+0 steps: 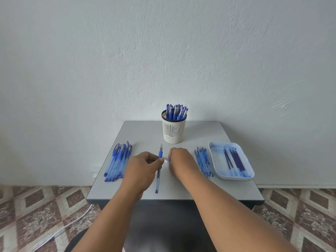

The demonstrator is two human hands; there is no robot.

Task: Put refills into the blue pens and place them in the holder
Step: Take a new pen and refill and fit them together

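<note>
My left hand (143,165) pinches an uncapped blue pen (158,177) at its blue grip; the pen's metal tip points away from me toward the holder. My right hand (181,160) pinches a small clear cap (166,159) right beside the pen's grip. The cream slotted holder (174,130) stands at the table's back middle with several capped blue pens (176,111) in it. A pile of capped blue pens (118,160) lies at the left. Several refills (203,160) lie to the right of my right hand.
A white tray (216,160) stained with blue ink holds several dark refills (234,160) at the table's right. The small grey table (209,131) stands against a white wall. A white cable (60,231) runs over the patterned floor at the left.
</note>
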